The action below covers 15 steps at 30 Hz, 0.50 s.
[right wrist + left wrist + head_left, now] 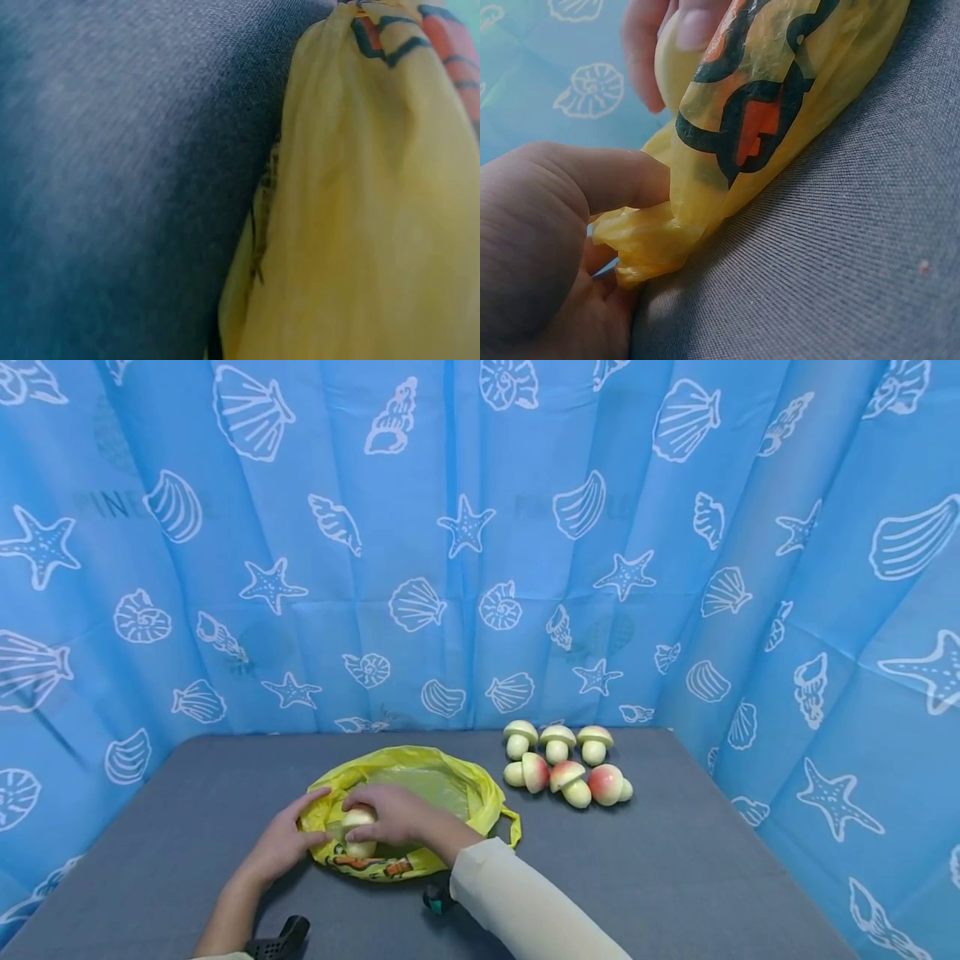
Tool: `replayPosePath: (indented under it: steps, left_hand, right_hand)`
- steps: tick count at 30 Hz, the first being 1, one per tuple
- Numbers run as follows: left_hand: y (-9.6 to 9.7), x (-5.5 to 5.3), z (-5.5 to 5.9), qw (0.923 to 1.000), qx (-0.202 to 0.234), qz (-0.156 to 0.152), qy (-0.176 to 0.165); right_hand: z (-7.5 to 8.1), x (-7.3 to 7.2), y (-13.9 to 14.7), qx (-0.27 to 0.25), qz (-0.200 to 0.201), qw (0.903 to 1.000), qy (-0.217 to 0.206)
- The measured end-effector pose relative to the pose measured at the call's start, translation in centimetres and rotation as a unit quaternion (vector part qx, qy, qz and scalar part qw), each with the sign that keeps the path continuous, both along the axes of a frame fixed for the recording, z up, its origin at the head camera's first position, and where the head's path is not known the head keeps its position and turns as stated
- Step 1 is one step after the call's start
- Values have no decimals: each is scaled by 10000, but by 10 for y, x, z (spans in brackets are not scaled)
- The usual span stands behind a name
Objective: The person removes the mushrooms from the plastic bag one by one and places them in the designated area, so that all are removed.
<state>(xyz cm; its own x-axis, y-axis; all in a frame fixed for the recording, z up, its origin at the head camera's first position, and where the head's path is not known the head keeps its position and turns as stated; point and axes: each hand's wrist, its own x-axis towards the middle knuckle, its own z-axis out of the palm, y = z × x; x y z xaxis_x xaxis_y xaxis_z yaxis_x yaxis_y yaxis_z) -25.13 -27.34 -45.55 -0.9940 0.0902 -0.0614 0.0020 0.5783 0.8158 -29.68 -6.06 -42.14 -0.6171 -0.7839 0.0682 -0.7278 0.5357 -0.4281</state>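
A yellow plastic bag (489,789) with orange and black print lies on the grey table, its mouth spread wide. At its left edge my left hand (279,843) pinches the rim; the left wrist view shows the thumb against the crumpled plastic (656,240). My right hand (397,814) reaches over the mouth and grips a pale toy mushroom (361,849) at the bag's left side. In the left wrist view, fingers of the right hand (641,52) curl about the pale mushroom (673,71). Only the bag's printed side (360,187) and the tabletop appear in the right wrist view.
Several toy mushrooms stand or lie right of the bag: a back row of pale ones (557,743) and a front row with red-tinted caps (604,785). A bag handle (514,827) loops out at the right. Behind the grey table (675,877) hangs a blue shell-patterned curtain (465,610).
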Motion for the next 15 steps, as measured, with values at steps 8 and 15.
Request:
replayPosePath:
  steps: [8, 15]
  left_hand:
    - [-1, -1, -1, 10000, 28, -55, -45]
    - [-1, -3, -3, 10000, 47, -8, -69]
  right_hand:
    - [5, 8, 14, 2, 124, 9997, -209]
    - [5, 9, 26, -249, 72, 9992, -311]
